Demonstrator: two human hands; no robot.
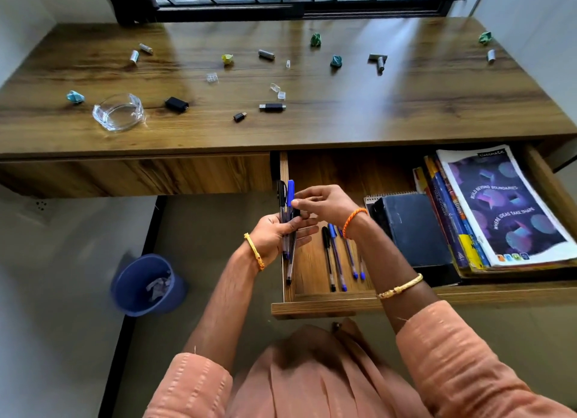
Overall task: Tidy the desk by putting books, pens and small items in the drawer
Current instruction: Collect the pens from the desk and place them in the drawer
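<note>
My left hand (278, 235) grips a bunch of pens (288, 196), black-capped and blue-capped, upright over the left edge of the open drawer (312, 307). My right hand (324, 204) hovers just right of the pens' tops, fingertips pinched together beside the blue cap; whether they pinch a pen I cannot tell. Several pens (338, 258) lie side by side on the drawer floor. A stack of books (502, 211) and a dark notebook (412, 227) fill the drawer's right half.
The wooden desk (406, 105) carries scattered batteries, crumpled paper balls, small clear caps, a USB stick (272, 107), black adapters and a glass dish (118, 112). A blue waste bin (146, 285) with paper stands on the floor at the left.
</note>
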